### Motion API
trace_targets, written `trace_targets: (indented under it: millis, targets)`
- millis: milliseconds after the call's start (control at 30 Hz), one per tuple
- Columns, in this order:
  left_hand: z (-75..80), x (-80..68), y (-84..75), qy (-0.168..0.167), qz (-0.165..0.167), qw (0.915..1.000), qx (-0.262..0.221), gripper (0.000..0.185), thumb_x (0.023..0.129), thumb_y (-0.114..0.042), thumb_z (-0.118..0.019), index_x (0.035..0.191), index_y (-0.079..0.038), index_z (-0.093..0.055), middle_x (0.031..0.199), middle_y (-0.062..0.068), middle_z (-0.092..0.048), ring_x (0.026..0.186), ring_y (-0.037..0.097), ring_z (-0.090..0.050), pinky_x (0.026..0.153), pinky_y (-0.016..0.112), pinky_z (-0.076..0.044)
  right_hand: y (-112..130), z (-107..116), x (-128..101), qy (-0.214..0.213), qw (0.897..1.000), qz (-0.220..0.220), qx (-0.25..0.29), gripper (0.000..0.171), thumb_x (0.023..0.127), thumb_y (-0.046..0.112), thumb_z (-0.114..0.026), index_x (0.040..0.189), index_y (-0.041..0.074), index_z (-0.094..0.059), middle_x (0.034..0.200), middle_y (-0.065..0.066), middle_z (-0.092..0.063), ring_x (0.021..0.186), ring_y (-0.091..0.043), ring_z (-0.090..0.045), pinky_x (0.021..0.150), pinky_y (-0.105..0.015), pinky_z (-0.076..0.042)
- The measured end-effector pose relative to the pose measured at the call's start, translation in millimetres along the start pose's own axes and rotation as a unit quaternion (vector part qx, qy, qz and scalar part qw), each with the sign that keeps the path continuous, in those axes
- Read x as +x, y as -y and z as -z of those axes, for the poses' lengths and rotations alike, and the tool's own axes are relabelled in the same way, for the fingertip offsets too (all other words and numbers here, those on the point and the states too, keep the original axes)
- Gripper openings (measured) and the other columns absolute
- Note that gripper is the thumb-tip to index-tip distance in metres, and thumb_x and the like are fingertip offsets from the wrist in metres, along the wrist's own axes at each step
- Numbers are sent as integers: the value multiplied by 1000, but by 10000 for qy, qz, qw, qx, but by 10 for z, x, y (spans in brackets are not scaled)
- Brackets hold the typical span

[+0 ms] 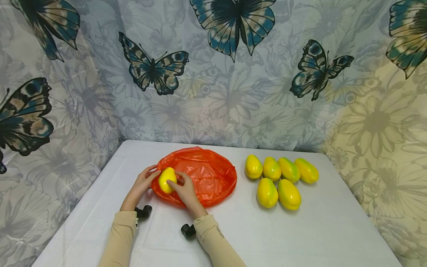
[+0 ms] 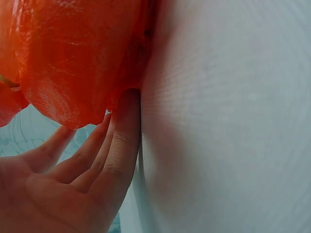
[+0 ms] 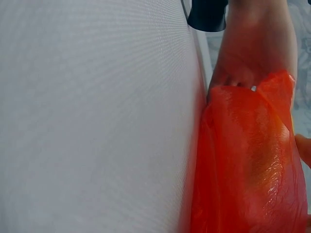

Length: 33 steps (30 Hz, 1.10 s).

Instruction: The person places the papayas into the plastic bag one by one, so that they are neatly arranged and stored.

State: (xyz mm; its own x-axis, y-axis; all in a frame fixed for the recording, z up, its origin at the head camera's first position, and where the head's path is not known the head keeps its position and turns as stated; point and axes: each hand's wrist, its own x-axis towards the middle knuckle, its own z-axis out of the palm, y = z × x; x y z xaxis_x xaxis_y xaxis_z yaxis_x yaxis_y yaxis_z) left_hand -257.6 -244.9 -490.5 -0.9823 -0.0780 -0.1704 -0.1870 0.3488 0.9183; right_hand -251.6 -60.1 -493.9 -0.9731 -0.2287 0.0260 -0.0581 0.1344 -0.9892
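A red plastic bag (image 1: 208,180) lies spread on the table with its mouth facing up. Over its left part, my right hand (image 1: 186,190) holds a glossy yellow mango (image 1: 166,178) between thumb and fingers. My left hand (image 1: 142,185) is at the bag's left edge, its fingertips on the rim beside the fruit. In the left wrist view, the fingers (image 2: 116,150) of that hand are nearly straight and reach under the bag's side, low against the table. The right wrist view has the bag in front of the left hand, with just the right fingertips (image 3: 303,148) at its edge.
Several yellow-green mangoes (image 1: 271,168) lie in two rows on the table, right of the bag. White cloth (image 1: 320,226) covers the table. A butterfly-print curtain (image 1: 230,107) hangs behind. Small black cameras (image 1: 188,231) are strapped on both wrists.
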Motion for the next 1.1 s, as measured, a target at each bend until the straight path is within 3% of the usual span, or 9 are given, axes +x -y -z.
trace_targets:
  millis: [200,500,800,1100]
  targets:
    - [-9,1,-1,16,-4,10000,-76,72,98,-52,-49,153,-9,-29,149,26,-41,122,33,-54,79,22,-51,3,7,-20,45,10000,-9,-88,57,89,30,-71,137,5,-52,134,-14,-57,118,-28,-58,98,-38,-53]
    - [3,4,-1,9,33,10000,35,73,97,-55,-49,153,-11,-30,150,25,-41,127,35,-52,89,30,-54,61,32,-47,24,9999,-52,-96,59,88,29,-72,138,5,-50,131,-15,-57,117,-28,-56,100,-40,-51]
    - [2,-4,-1,-11,39,10000,52,74,97,-55,-49,153,-11,-29,150,25,-41,126,34,-52,86,28,-54,73,90,-55,1,9996,-221,-154,60,88,35,-72,140,15,-49,140,-15,-53,127,-31,-51,104,-45,-48]
    - [5,3,-3,-18,8,10000,22,71,98,-53,-48,152,-11,-30,150,25,-41,125,34,-52,85,26,-53,160,224,-51,42,10000,17,-2,61,89,29,-72,141,8,-48,142,-19,-50,129,-36,-49,104,-49,-47]
